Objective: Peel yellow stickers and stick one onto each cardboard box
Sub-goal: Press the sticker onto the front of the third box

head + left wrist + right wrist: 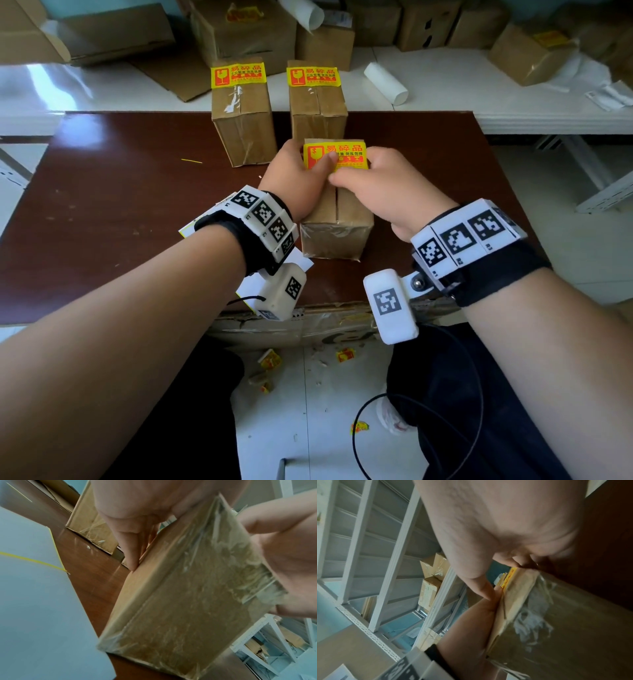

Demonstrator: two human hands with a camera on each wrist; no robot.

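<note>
The nearest cardboard box [337,219] [180,608] [556,635] lies on the dark brown table [120,205]. A yellow sticker [344,152] [509,578] with red print covers the far end of its top. My left hand [294,171] [137,520] clasps the box's left side, thumb lying on the sticker. My right hand [376,178] [488,534] clasps the right side, its thumb on the sticker's near edge. Behind stand two more boxes [243,120] [317,106], each with a yellow sticker [238,75] [313,76] on top.
A white backing sheet [301,263] [34,588] with a yellow edge lies under my left wrist. A white paper roll [385,84] and several more boxes [246,31] sit on the white surface behind. Sticker scraps [346,354] and a black cable [363,411] lie on the floor.
</note>
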